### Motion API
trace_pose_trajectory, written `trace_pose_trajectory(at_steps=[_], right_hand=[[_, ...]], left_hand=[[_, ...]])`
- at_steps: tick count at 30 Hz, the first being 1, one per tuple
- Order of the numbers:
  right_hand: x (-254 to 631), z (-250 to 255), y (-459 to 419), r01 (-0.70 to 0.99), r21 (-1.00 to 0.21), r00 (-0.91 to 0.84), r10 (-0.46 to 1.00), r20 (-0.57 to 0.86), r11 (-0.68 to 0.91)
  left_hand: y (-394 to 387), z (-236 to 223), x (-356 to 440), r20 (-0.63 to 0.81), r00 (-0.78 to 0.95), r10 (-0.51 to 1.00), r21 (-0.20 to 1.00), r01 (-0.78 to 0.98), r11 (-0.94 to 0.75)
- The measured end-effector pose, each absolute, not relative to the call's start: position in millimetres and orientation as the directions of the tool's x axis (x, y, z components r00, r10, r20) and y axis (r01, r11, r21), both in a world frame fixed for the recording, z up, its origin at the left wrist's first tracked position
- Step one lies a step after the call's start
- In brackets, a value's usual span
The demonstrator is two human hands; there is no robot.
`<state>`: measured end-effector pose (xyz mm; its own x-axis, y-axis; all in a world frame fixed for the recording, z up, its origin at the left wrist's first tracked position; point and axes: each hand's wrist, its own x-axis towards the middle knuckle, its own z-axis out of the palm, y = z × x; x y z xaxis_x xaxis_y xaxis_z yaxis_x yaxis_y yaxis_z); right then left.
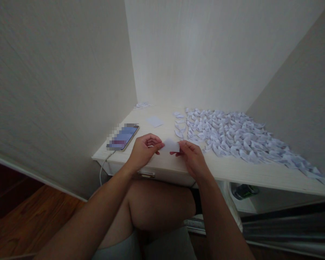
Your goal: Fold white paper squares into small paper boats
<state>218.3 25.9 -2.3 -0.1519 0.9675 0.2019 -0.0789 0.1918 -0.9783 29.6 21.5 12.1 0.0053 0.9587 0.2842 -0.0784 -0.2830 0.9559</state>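
Note:
Between my two hands is a small white piece of paper [171, 145], held just above the front part of the desk. My left hand [146, 150] pinches its left edge with thumb and finger. On the opposite edge, my right hand [191, 155] grips the paper, fingers partly showing beneath it. Just beyond lies a flat white paper sheet [155, 121]. To the right spreads a large heap of small folded white paper pieces [230, 133], with several more folded pieces [180, 126] in a short column at its left side.
A phone [123, 138] with a lit screen lies at the desk's left, its white cable [102, 168] hanging over the edge. Small paper scraps [143, 105] sit in the back left corner. A drawer handle [146, 175] and a dark can [243, 191] are below the desktop [162, 164].

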Motion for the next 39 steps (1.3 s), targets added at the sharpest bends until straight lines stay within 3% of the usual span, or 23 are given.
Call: trace_pose_trajectory(at_steps=[3,12,21,32,39], right_hand=[[220.9,-2.9,28.2,-0.182,-0.976,-0.172,0.974,0.149,0.117],[224.3,1.9,25.4,0.029,-0.972,-0.278,0.936,0.217,0.234],[214.4,-1.7,20.9,0.162,-0.913,-0.156,0.924,0.35,0.374],[225.4,2.9,22.6,-0.029,-0.973,-0.235,0.945,0.228,0.228],[227.9,-3.5,27.4,-0.106,-0.975,-0.25,0.944,0.217,0.196]], left_hand=[[18.5,16.3,28.7,0.362,-0.028,0.932,0.931,-0.031,-0.362],[13.3,18.3,19.6,0.46,0.06,0.886,0.881,0.092,-0.464],[13.5,17.1,10.2,0.357,0.187,0.915,0.913,0.138,-0.385],[8.5,17.9,-4.0,0.533,0.399,0.746,0.708,0.273,-0.652],[14.0,8.8,-0.4,0.683,0.305,0.664,0.599,0.287,-0.748]])
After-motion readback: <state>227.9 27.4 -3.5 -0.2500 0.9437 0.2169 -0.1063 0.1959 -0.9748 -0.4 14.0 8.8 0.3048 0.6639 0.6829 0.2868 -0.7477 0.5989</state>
